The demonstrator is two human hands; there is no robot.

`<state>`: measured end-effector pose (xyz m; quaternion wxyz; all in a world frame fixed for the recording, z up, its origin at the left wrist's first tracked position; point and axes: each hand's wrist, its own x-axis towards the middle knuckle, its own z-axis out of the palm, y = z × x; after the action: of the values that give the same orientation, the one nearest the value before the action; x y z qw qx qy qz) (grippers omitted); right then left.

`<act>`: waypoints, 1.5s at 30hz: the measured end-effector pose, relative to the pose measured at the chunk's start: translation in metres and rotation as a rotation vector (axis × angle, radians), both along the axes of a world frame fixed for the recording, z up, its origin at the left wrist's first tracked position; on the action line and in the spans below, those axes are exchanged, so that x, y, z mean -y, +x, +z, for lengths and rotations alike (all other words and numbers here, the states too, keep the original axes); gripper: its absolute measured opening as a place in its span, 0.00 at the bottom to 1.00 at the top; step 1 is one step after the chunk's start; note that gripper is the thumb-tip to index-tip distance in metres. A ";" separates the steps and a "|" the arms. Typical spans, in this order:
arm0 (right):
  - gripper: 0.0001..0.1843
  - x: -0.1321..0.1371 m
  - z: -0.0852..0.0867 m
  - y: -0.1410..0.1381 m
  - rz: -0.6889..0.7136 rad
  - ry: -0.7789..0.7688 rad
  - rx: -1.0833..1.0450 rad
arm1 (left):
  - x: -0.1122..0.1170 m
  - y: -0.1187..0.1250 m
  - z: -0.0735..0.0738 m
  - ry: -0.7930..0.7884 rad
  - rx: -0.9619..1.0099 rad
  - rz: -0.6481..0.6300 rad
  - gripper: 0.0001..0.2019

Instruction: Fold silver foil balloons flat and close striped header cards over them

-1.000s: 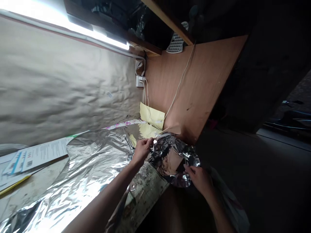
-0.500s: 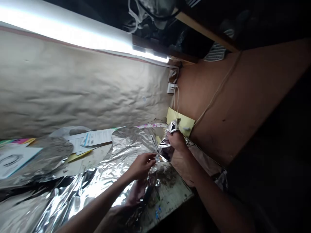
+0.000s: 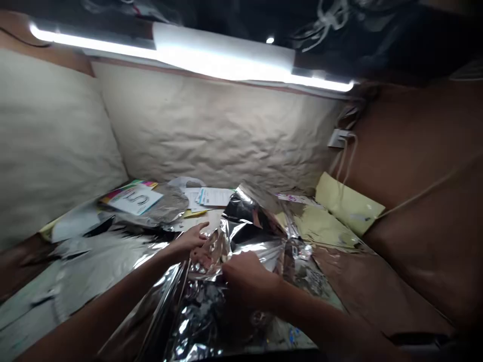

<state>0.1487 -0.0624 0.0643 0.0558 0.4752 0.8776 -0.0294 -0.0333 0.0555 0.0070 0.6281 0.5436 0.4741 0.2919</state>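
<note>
A large, crinkled sheet of silver foil (image 3: 243,236) covers the middle of the work surface, with part of it raised and folded over behind my hands. My right hand (image 3: 247,276) is closed in a fist on the foil's near part, its fingertips mostly hidden. Just to the left, my left hand (image 3: 192,240) is at the foil, fingers stretched out and apart, and it grips nothing. The foil mirrors both hands. More crumpled foil spreads toward the lower left, under my left forearm.
Printed papers (image 3: 213,196) and a white sheet with a dark drawing (image 3: 136,199) lie at the back left. A yellow sheet (image 3: 347,203) leans against the right wall beside cables from a socket (image 3: 337,138). A bright tube light (image 3: 222,63) hangs overhead.
The view has swung left. My right hand has come from the far right corner toward the middle with foil in its grip, and the foil is now lifted and folded over.
</note>
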 end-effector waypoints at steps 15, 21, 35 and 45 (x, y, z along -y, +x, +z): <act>0.35 0.050 -0.098 0.027 0.230 0.199 -0.401 | 0.134 -0.068 0.014 -0.200 0.015 0.125 0.50; 0.44 0.066 -0.109 0.019 0.202 0.145 -0.416 | 0.117 -0.055 0.001 -0.231 -0.071 -0.035 0.52; 0.30 0.054 -0.098 0.035 -0.373 0.326 -0.620 | 0.110 -0.007 0.023 0.096 0.246 0.000 0.47; 0.22 -0.080 0.141 0.196 -0.627 0.686 -0.355 | 0.128 -0.028 -0.081 0.931 -0.504 -0.132 0.27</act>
<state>0.3447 0.0171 0.2052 -0.2658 0.6948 0.6475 0.1652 -0.0610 -0.0721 -0.0735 0.2041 0.8468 0.3952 0.2918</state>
